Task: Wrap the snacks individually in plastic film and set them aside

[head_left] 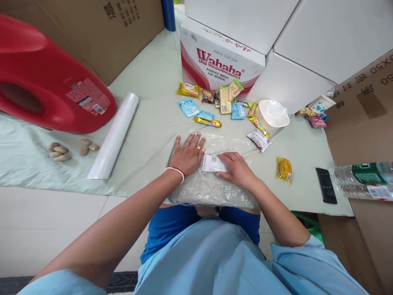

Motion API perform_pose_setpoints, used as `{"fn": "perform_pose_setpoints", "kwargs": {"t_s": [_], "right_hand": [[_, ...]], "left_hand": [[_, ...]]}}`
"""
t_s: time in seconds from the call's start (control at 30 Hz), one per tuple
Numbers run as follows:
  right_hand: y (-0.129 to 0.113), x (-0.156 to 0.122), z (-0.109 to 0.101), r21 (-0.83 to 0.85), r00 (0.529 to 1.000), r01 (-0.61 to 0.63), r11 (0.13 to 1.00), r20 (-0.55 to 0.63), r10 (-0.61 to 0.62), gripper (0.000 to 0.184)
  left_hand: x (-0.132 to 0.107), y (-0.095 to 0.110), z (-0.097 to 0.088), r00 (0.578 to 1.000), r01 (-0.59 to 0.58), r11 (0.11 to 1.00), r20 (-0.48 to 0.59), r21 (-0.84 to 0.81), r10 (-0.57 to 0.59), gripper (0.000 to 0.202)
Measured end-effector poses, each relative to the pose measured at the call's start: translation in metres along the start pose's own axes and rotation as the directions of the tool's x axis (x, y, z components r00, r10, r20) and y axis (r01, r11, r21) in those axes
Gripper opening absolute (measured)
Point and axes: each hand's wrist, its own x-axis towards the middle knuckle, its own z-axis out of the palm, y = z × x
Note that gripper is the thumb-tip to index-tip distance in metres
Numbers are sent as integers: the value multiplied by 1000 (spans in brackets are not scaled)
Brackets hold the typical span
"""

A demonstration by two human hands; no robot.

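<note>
A sheet of clear plastic wrap [211, 190] lies wrinkled on the table in front of me. My left hand [188, 155] rests flat on its left part, fingers spread, the thumb side close to a small white packet. On the wrap lies this white packet [211, 163], which has a printed label with a barcode. My right hand [238, 169] grips the packet's right end between thumb and fingers, and covers that end. Beyond the wrap are a yellow snack bar [207, 122], blue sachets [188, 108] and a white-and-purple snack packet [259, 140].
Left stand a red jug [52, 82], a white plastic roll [115, 137] and several pebble-like brown pieces [59, 150]. A Wahaha carton [221, 57] backs the snacks and a white bowl [274, 114]. Right are a yellow packet [284, 169], a black phone-like device [326, 185] and bottles [362, 174].
</note>
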Motion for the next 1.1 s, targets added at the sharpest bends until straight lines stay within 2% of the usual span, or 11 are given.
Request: {"fn": "perform_pose_setpoints", "kwargs": {"t_s": [0.2, 0.57, 0.67, 0.87, 0.93, 1.0, 1.1], "right_hand": [[4, -3, 5, 20, 998, -8, 1000, -55, 9, 57], [-9, 1, -5, -130, 1000, 13, 991, 23, -10, 55], [-6, 0, -4, -124, 1000, 5, 992, 21, -3, 55], [6, -2, 6, -64, 998, 62, 996, -22, -63, 57], [13, -6, 8, -29, 995, 74, 997, -57, -76, 59], [19, -17, 7, 17, 987, 79, 997, -141, -76, 59], [19, -49, 4, 100, 955, 84, 991, -292, -51, 48]], "left_hand": [[-1, 0, 0, 1000, -3, 1000, -19, -2, 3, 63], [-1, -1, 0, 1000, -10, 1000, -28, -22, 10, 63], [-1, 0, 0, 1000, -13, 1000, -28, -19, 13, 63], [-1, 1, -2, 1000, 2, 1000, -23, -22, -3, 62], [-3, 0, -5, 998, 10, 999, -57, -40, -12, 62], [-8, -2, -9, 990, 12, 999, -137, -52, -19, 61], [-22, -10, -16, 967, -75, 997, -246, -29, 65, 54]]}}
